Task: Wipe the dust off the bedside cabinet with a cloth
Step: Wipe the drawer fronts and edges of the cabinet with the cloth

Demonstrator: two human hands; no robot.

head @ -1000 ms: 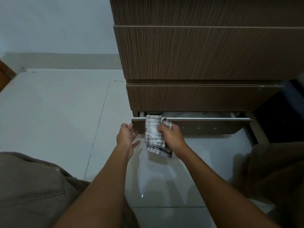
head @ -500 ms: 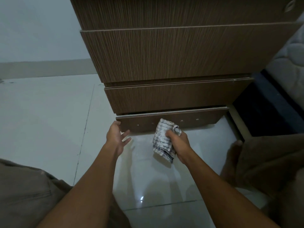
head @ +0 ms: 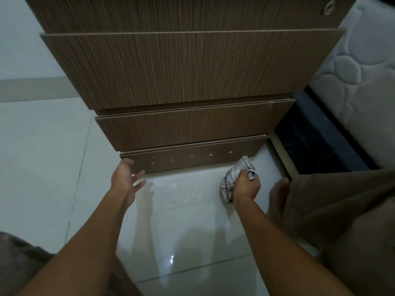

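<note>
Down by the bedside cabinet [head: 192, 71] bottom edge, our left hand [head: 126, 178] spreads loose at its corner, right hand [head: 245, 186] bunching the checked cloth [head: 232, 178] over open floor tiles [head: 188, 210].

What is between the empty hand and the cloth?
Nothing but bare, shiny white floor, seen in the head view, between the left hand and the cloth gripped by the right hand.

white tiled floor [head: 42, 167], quilted mattress [head: 359, 77]
</note>
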